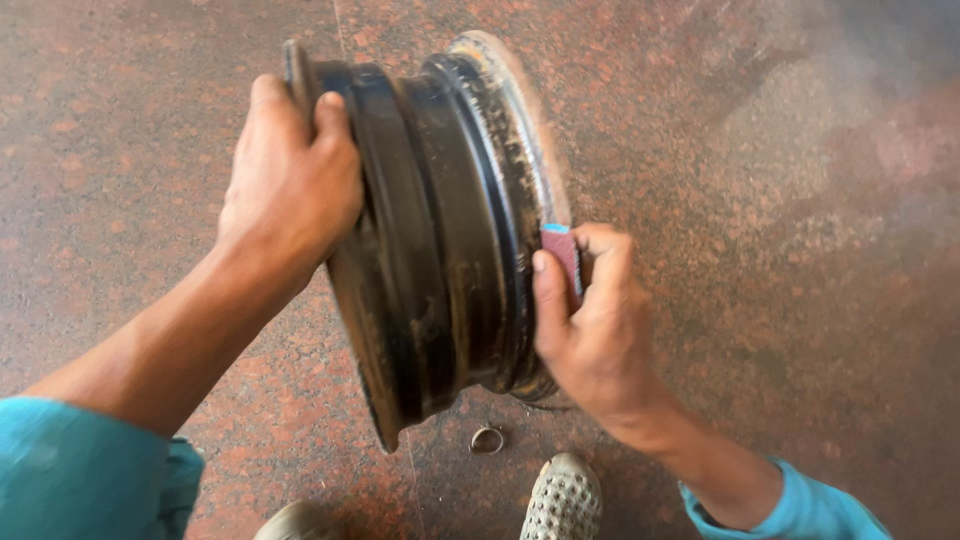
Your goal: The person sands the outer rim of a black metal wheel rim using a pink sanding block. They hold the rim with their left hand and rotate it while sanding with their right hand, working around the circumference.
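A black steel wheel rim (440, 230) stands on edge on the reddish stone floor (780, 300), tilted slightly. My left hand (290, 180) grips its left flange near the top. My right hand (590, 320) pinches a small folded piece of reddish sandpaper (562, 252) and presses it against the worn, lighter right flange of the rim. Both arms wear teal sleeves.
A small metal ring (487, 439) lies on the floor just below the rim. Two grey perforated shoes, one (563, 498) on the right and one (298, 522) on the left, show at the bottom edge. A floor joint runs under the rim.
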